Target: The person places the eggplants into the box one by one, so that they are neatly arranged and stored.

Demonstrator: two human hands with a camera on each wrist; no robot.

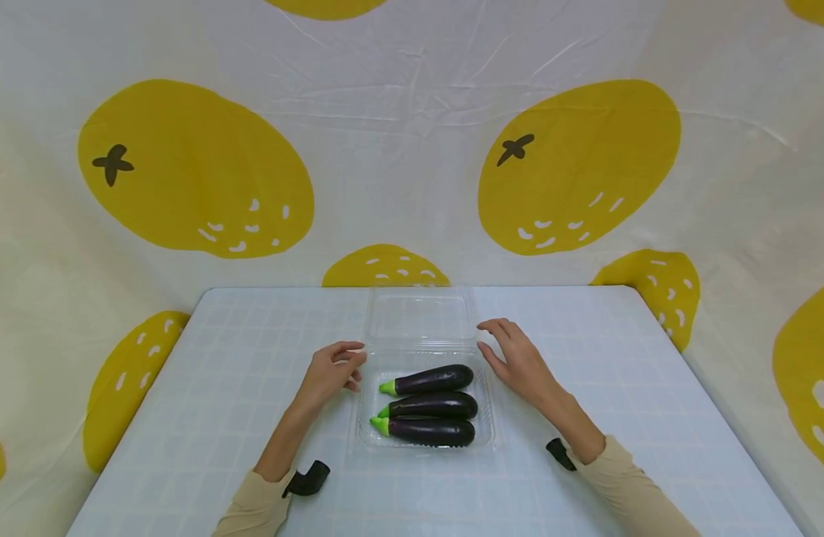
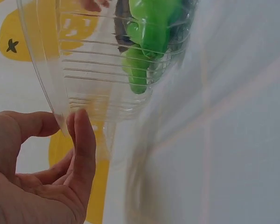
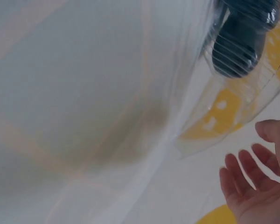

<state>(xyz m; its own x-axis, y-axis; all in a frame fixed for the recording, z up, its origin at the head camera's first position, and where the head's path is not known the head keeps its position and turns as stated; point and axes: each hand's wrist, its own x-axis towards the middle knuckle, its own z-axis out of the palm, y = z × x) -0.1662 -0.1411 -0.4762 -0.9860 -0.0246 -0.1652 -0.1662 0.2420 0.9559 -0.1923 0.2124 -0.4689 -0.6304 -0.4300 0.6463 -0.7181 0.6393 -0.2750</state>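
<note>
A clear plastic clamshell container (image 1: 484,429) lies on the table with its lid (image 1: 421,317) folded back. Three dark eggplants (image 1: 435,406) with green stem ends pointing left lie side by side in its tray. At the container's left edge near the hinge, my left hand (image 1: 331,374) pinches the rim between thumb and fingers; the left wrist view shows the rim (image 2: 60,105) running between the fingertips. My right hand (image 1: 520,367) is beside the hinge's right end, thumb and fingers spread apart. In the right wrist view this hand (image 3: 261,182) holds nothing, its thumb near the container's edge.
A white table (image 1: 264,335) with a faint check pattern bears the container. Behind it hangs a pale curtain (image 1: 398,164) printed with large yellow fruit. Black straps (image 1: 309,479) sit at both wrists, over beige sleeves.
</note>
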